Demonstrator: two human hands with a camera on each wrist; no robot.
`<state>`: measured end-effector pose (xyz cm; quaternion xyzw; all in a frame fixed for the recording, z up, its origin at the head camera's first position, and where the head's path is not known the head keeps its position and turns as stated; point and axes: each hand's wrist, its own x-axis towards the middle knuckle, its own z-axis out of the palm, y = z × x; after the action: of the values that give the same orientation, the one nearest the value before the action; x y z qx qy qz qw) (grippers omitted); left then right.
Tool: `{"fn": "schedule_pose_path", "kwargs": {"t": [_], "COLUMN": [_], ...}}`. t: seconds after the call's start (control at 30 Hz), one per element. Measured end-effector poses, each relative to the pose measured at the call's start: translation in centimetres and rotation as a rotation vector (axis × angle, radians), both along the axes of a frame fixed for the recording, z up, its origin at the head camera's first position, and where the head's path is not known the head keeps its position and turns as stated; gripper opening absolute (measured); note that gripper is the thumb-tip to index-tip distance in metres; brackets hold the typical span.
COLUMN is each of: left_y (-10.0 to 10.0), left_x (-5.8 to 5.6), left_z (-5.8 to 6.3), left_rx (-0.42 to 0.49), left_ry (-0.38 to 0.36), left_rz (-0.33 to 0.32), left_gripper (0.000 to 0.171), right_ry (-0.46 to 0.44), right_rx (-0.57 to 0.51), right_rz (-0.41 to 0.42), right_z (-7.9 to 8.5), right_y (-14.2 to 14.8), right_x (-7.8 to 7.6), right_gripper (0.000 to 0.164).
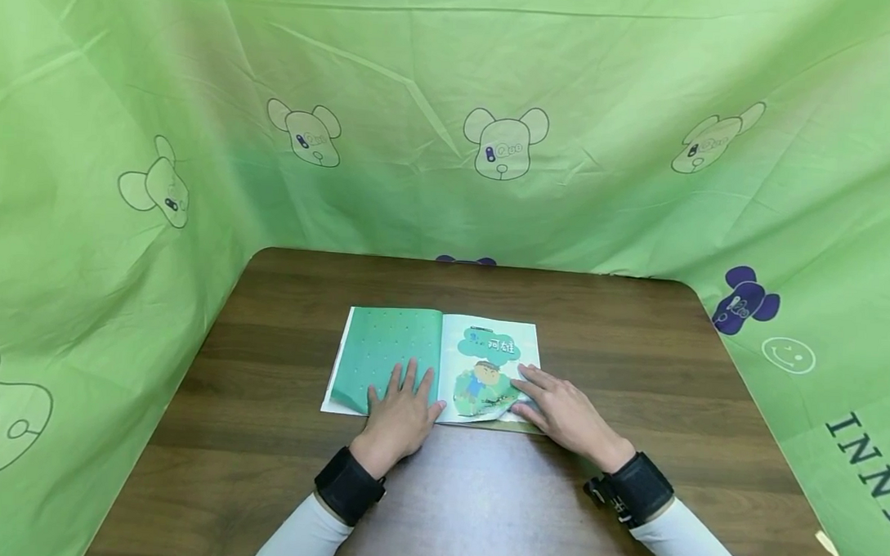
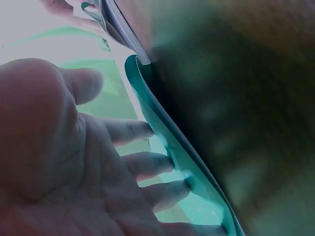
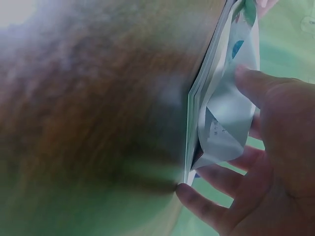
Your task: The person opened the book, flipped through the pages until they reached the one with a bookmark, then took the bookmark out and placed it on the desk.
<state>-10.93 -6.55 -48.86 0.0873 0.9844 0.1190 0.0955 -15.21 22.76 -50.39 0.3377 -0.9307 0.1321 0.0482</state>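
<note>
A picture book [image 1: 399,329] lies open on the table, with a green dotted page on the left and a white page showing a cartoon figure on the right. My left hand [image 1: 399,415] rests on the lower part of the green page, fingers straight and spread. At the lower right corner, my right hand [image 1: 568,417] pinches the white page [image 3: 229,118]. Its thumb touches one face of the curled sheet and the fingers are at the other side. Under the lifted corner, part of a further page shows. The left wrist view shows the green page [image 2: 162,123] bending along its lower edge.
The brown wooden table [image 1: 281,329] extends around the book on all sides. Green cloth [image 1: 408,64] printed with bear heads hangs behind the table and along both sides. A black band [image 1: 349,485] wraps each wrist over a white sleeve.
</note>
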Motion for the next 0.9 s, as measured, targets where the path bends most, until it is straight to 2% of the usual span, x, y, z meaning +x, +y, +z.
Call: {"fn": "schedule_pose_path", "kwargs": {"t": [0.17,0.4,0.7,0.9], "left_y": [0.3,0.6,0.9,1.2], "left_x": [-0.1,-0.2,-0.3,-0.3], "left_z": [0.1,0.2,0.6,0.6], "left_rx": [-0.011,-0.024,-0.031,-0.051], "left_ry": [-0.024,-0.004,-0.013,-0.029], "left_rz": [0.013,0.011,0.019,0.03], "left_gripper": [0.075,0.081,0.101,0.104], "right_ry": [0.014,0.042,0.064,0.1], "right_rx": [-0.023,-0.042,-0.068,-0.089], "right_rz": [-0.012,-0.035,-0.061,-0.081], "right_z": [-0.1,-0.2,-0.1,0.0], "right_y": [-0.2,-0.3,-0.4,-0.5], "right_x": [-0.1,-0.2,-0.4,-0.5], "right_gripper": [0.047,0.048,0.046,0.04]}}
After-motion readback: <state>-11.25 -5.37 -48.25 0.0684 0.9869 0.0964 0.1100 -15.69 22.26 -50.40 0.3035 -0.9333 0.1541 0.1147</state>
